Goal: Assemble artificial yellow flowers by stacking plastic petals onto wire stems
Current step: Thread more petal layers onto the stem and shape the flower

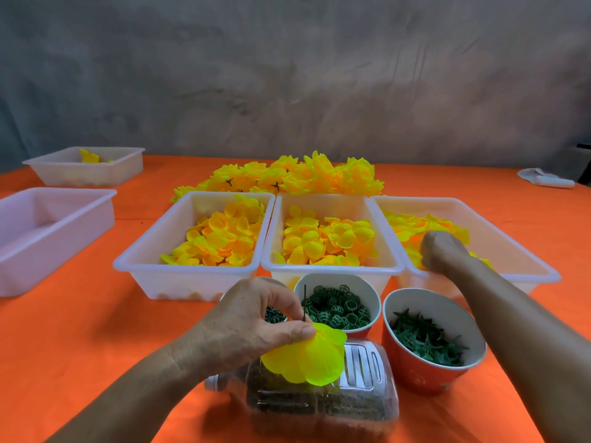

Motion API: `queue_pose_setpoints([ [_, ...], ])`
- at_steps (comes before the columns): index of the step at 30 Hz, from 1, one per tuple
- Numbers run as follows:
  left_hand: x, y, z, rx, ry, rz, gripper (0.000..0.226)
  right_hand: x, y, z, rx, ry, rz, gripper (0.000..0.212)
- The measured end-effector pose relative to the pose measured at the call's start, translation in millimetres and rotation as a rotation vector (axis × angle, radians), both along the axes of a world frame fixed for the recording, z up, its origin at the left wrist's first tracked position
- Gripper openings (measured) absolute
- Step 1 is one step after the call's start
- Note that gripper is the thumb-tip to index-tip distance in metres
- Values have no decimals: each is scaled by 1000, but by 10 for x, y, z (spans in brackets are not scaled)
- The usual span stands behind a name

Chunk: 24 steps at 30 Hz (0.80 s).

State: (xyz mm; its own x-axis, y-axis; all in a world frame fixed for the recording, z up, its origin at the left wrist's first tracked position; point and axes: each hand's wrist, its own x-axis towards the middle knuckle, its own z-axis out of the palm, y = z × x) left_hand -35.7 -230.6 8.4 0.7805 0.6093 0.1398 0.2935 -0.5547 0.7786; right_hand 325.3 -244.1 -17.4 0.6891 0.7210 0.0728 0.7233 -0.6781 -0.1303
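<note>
The left hand pinches a thin wire stem with yellow petals stacked on it — just above a clear plastic bottle. The right hand reaches into the rightmost petal tray, fingers curled among the petals — whether they hold one, I cannot tell.

wall: grey, mottled | table: orange cloth | light: even, soft

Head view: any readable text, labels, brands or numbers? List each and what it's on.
None readable.
Red paper cup: faint pale marks low on its side, too blurred to read.
Clear plastic bottle: no label visible.
White bins: plain, no markings.
</note>
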Motion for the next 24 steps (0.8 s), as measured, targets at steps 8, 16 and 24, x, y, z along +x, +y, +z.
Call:
queue_pose_setpoints([
  [8,-7,-7,-11,17,-9,1,9,48,-46,-37,54,52,-80,10],
  [16,-8,19,-49,-15,-32,-32,9,18,-190,-36,419,48,-220,28],
  [24,-3,7,-34,-4,-24,-25,10,21,-367,81,759,277,-210,25],
])
